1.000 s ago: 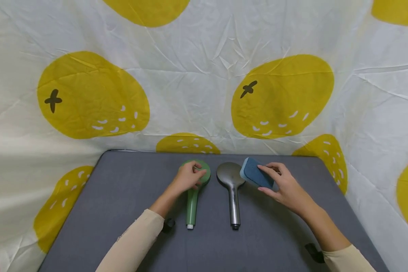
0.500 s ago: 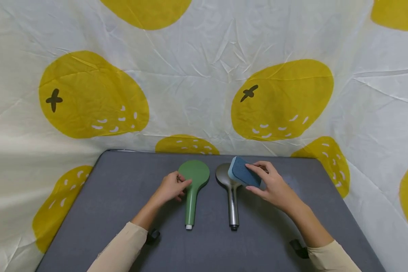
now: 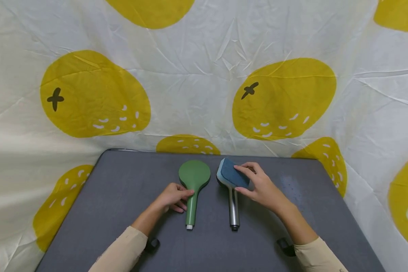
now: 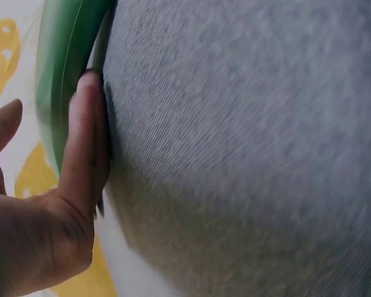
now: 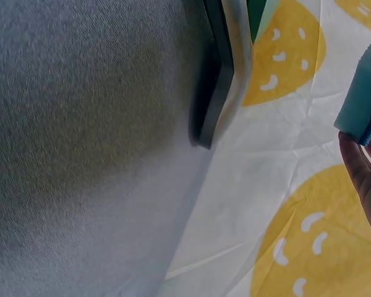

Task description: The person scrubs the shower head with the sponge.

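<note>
While the right hand (image 3: pixel 266 192) pinched the blue sponge (image 3: pixel 230 173), likely light and squeezable, by its 4 o'clock side above the silver shower head (image 3: pixel 234 211), the left hand (image 3: pixel 171 197), unclosed, thumb parted from fingers, reached the green shower head (image 3: pixel 194 173) from 9 o'clock on the grey table (image 3: pixel 129 179); the presumably stiff, smooth handle (image 3: pixel 191 211) seemed its surest hold, near the heavier-looking head
</note>
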A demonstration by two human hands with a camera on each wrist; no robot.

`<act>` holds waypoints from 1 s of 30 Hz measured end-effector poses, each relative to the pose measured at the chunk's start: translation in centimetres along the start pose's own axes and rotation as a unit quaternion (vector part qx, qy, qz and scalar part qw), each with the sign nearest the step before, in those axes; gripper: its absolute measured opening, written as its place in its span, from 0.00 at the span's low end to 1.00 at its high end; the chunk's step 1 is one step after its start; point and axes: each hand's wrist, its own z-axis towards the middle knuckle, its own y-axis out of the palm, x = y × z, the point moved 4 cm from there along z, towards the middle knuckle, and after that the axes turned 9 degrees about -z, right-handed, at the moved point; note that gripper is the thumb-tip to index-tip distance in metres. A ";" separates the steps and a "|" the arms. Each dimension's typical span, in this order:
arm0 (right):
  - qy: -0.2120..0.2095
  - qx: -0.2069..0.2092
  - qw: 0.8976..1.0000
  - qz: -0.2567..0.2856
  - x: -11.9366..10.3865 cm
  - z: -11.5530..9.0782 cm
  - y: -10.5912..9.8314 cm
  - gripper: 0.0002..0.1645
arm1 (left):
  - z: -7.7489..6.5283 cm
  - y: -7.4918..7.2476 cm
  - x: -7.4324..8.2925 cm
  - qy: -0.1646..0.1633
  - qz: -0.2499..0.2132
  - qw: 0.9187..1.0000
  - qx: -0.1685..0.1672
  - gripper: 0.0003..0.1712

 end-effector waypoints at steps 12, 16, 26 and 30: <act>0.018 -0.003 1.000 0.011 -0.3 -0.2 0.7 0.42 | 0.1 0.8 0.0 0.017 -0.016 1.000 0.016 0.18; 0.027 -0.005 1.000 0.014 0.1 -0.4 0.7 0.42 | 0.2 0.9 0.0 0.019 -0.038 0.999 -0.004 0.19; 0.022 -0.006 0.999 0.025 1.2 -0.2 0.5 0.42 | 0.7 1.2 0.0 0.048 -0.086 0.995 -0.029 0.23; 0.012 0.003 1.000 0.017 1.6 0.0 0.1 0.43 | 0.7 1.3 0.2 0.069 -0.107 0.991 -0.033 0.24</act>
